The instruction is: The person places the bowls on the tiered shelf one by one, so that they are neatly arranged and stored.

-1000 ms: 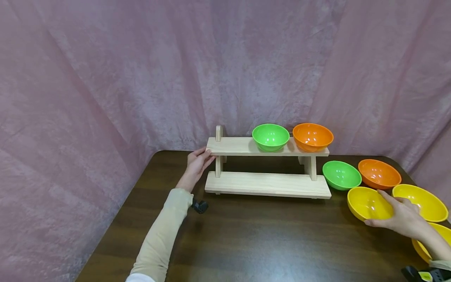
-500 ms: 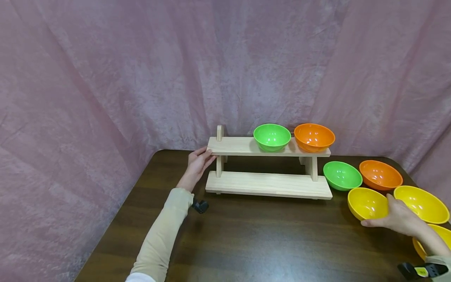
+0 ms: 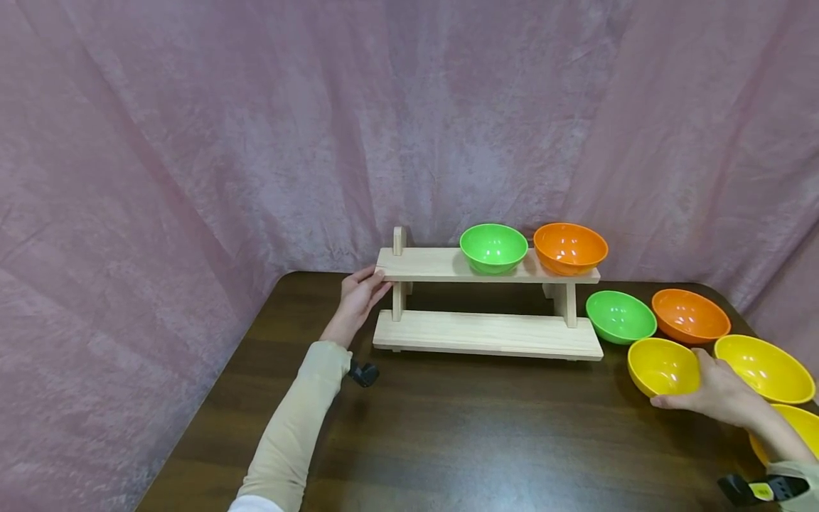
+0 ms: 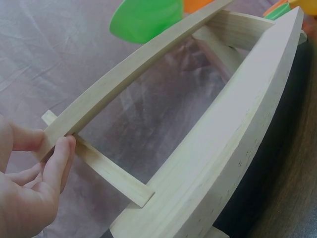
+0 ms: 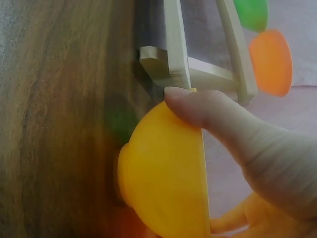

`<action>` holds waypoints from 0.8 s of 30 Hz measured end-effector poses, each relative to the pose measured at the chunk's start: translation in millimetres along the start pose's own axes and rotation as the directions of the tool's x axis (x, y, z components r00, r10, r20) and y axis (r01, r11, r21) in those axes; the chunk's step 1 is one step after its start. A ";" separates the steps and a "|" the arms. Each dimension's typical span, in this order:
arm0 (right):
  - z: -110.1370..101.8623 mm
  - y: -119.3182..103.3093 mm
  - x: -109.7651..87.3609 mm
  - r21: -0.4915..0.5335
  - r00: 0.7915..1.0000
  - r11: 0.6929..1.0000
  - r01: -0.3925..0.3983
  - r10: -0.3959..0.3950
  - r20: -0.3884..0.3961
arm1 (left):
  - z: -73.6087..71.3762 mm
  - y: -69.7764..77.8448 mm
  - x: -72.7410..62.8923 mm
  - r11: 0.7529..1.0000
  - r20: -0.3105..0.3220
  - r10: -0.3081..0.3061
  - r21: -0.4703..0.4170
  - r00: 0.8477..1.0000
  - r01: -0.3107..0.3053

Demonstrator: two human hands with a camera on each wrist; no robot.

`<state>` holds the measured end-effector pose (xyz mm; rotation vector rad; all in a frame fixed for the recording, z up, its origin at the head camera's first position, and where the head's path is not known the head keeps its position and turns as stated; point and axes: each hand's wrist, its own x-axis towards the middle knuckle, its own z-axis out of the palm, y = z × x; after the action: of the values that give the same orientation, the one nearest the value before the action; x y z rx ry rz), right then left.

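Note:
My left hand (image 3: 355,302) pinches the left end of the upper board of a two-tier wooden shelf (image 3: 422,263), with the thumb and fingers on either side of the wood in the left wrist view. At the right, my right hand (image 3: 726,395) grips a yellow bowl (image 3: 660,366) by its rim. In the right wrist view the thumb presses over the rim of this bowl (image 5: 166,168), whose base is close to the table. A green bowl (image 3: 493,245) and an orange bowl (image 3: 569,247) stand upright on the upper board. The lower board (image 3: 483,333) is bare.
Beyond the held bowl, another green bowl (image 3: 621,316) and an orange bowl (image 3: 691,315) stand on the dark wooden table (image 3: 448,427). Two more yellow bowls, one farther back (image 3: 768,370) and one partly behind the right forearm (image 3: 800,423), are at the right edge. A pink curtain (image 3: 384,128) hangs behind.
My right hand has drawn back slightly, its fingers going from over the yellow bowl to its right rim, and the bowl has shifted a little left. My left hand stays on the shelf.

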<state>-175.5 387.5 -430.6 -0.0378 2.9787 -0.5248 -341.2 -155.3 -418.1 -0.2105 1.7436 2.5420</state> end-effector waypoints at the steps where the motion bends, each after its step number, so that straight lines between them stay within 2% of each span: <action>1: -0.5 -0.7 0.0 -0.002 1.000 1.000 0.000 0.000 -0.002 | 0.2 0.1 0.2 1.000 0.001 0.003 -0.003 1.000 -0.003; 9: -4.6 -6.5 -2.2 -0.023 0.999 0.999 -0.032 0.032 0.007 | 0.5 -0.9 0.8 1.000 0.001 0.000 -0.002 1.000 0.000; 17: -7.5 -12.4 -8.1 -0.015 1.000 1.000 -0.006 0.006 -0.019 | 0.0 -2.1 0.2 1.000 -0.001 -0.017 0.001 1.000 0.017; 24: -9.2 -15.8 -9.7 -0.011 0.998 0.999 0.036 -0.037 -0.055 | 0.3 -0.7 -0.3 1.000 0.000 0.000 0.007 1.000 0.000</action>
<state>-166.8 376.2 -415.5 -0.0796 3.0397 -0.5243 -340.8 -154.7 -418.5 -0.2105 1.7517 2.5356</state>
